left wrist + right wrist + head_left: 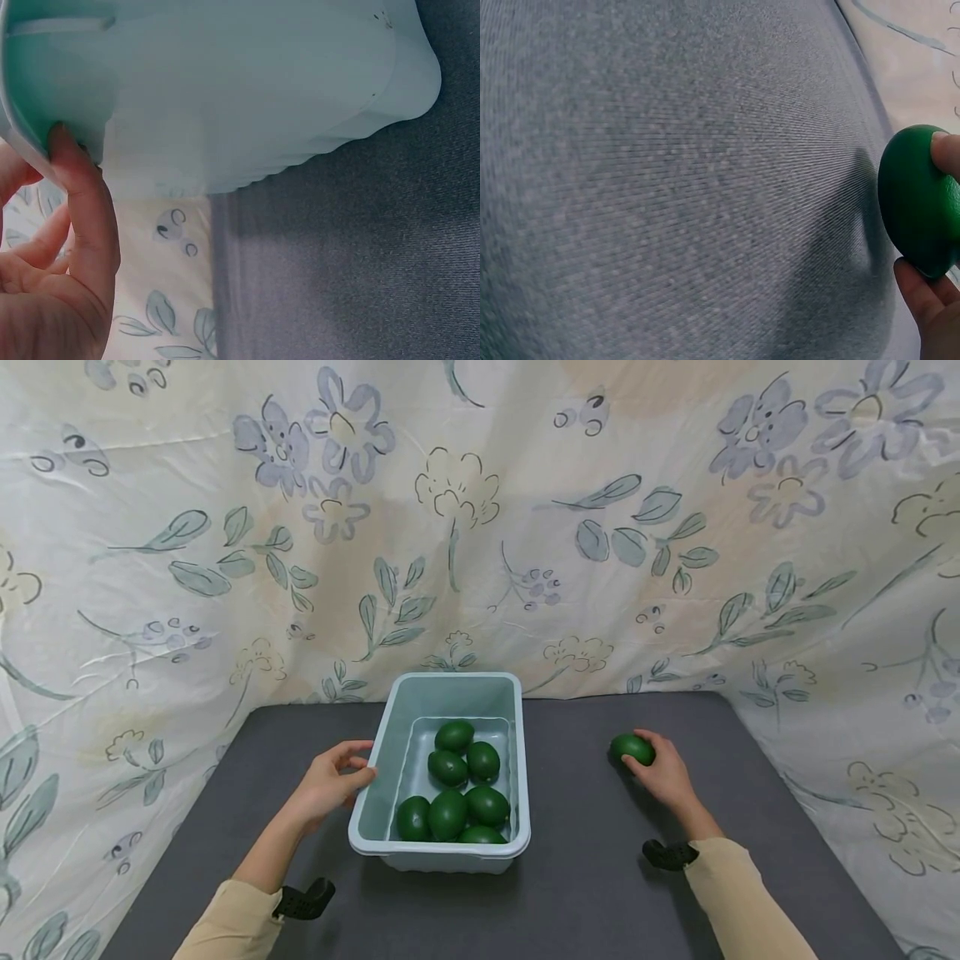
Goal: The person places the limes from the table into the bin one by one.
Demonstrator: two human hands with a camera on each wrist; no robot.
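A pale blue-green plastic bin (438, 845) stands upright on the dark grey table, with several dark green avocados (447, 815) in it, most towards its near end. On its left side my left hand (333, 783) holds the rim; in the left wrist view the left hand (79, 255) has a digit bent against the lip. Well to the right of the bin, my right hand (663, 772) grips a single avocado (628, 748) between thumb and fingers. That smooth avocado (915, 202) shows close up in the right wrist view, where its shadow falls on the cloth.
Grey ribbed cloth covers the table (577, 877). A floral curtain (480, 543) hangs behind the table's back edge and along both sides. Black straps (303, 900) circle both wrists below beige sleeves.
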